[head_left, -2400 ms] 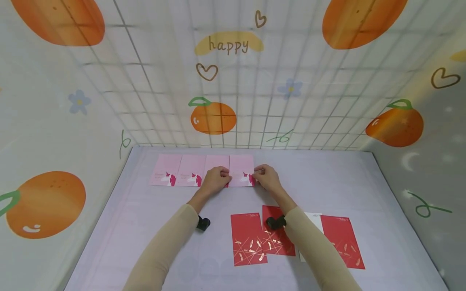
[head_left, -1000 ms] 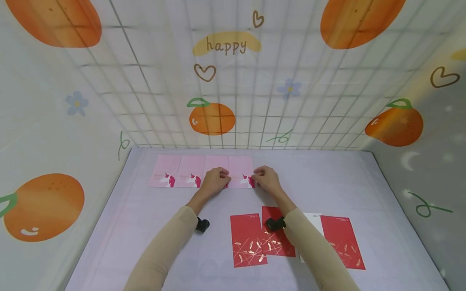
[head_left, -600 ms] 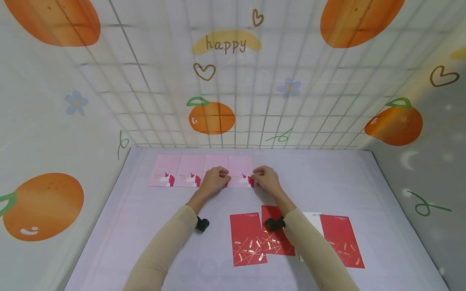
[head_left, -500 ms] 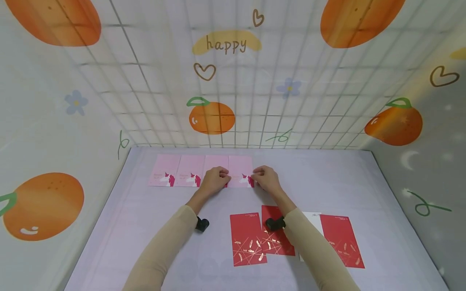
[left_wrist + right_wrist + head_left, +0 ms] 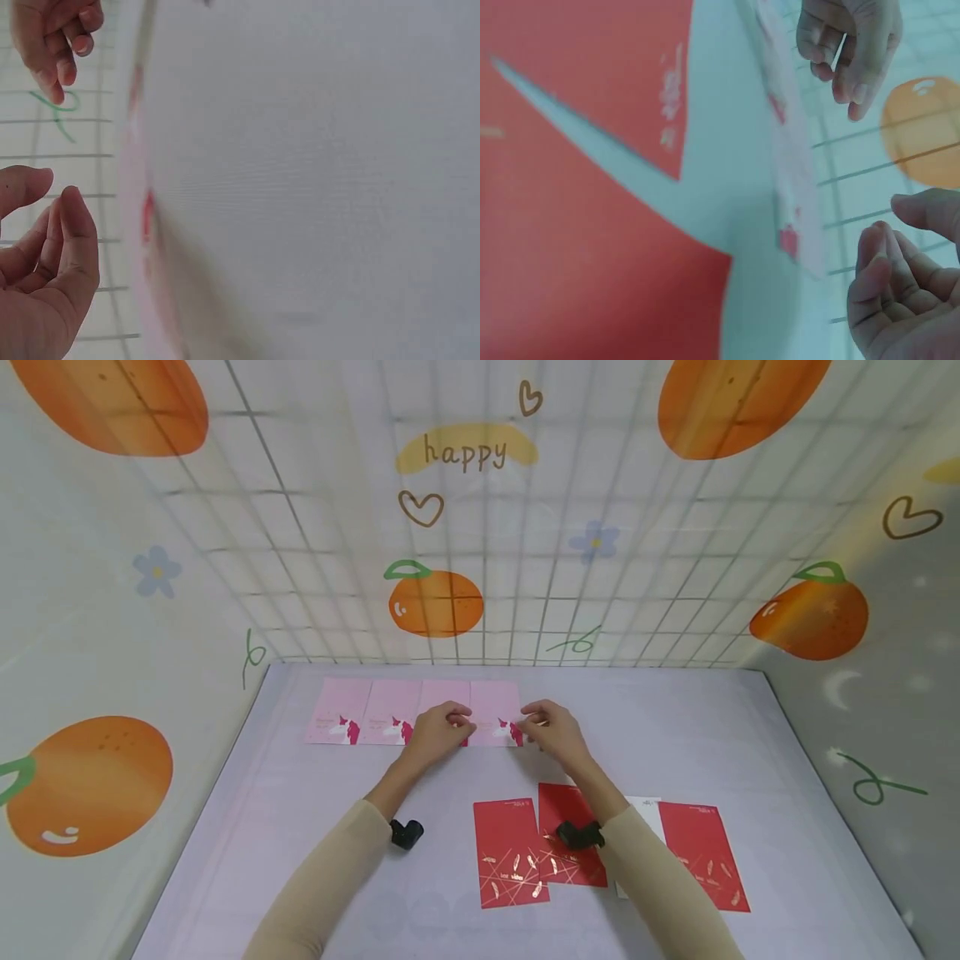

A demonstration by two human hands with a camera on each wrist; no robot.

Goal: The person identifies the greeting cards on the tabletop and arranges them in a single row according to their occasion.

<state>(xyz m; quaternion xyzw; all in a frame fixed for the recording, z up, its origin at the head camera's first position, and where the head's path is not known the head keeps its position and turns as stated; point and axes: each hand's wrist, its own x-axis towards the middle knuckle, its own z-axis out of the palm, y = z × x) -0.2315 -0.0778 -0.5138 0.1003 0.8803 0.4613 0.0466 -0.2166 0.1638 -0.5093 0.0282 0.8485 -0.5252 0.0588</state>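
Several pink cards, each printed with a white unicorn with a dark pink mane, lie edge to edge in a row at the back of the table. My left hand (image 5: 437, 733) is over the third pink card (image 5: 444, 692) and hides its lower part. My right hand (image 5: 557, 735) is beside the right edge of the rightmost pink card (image 5: 495, 702). In the left wrist view, thumb and fingers of the left hand (image 5: 56, 270) stand apart, with nothing between them. The right wrist view shows the right hand (image 5: 911, 285) likewise raised off the table, loosely curved and holding nothing.
Nearer the front lie a red card (image 5: 510, 839) with gold print, a second red card (image 5: 558, 802) partly under the right wrist camera, a white card (image 5: 647, 810) and a third red card (image 5: 701, 843). Fabric walls with orange prints surround the table (image 5: 247, 827) on three sides.
Both hands have lifted off the rightmost pink card and their fingers have loosened. The forearms have spread slightly apart. The cards lie where they were.
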